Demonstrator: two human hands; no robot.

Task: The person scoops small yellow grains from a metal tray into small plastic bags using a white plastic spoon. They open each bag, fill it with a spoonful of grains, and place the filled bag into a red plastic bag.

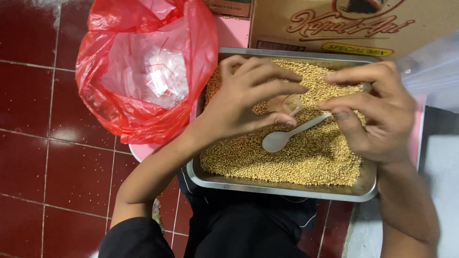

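A metal tray point(287, 188) full of small yellow-tan seeds point(306, 160) rests in front of me. My left hand point(244, 98) hovers over the seeds and pinches a small clear plastic pouch point(289, 102) with some seeds in it. My right hand point(377, 112) is beside it, over the tray's right part, holding the handle of a white plastic spoon point(279, 139) whose bowl lies on the seeds; its fingertips reach toward the pouch.
A red plastic bag point(143, 71) with several small clear pouches inside sits left of the tray on a dark red tiled floor point(38, 143). A cardboard box point(349, 24) stands behind the tray. Clear plastic point(432, 67) lies at the right.
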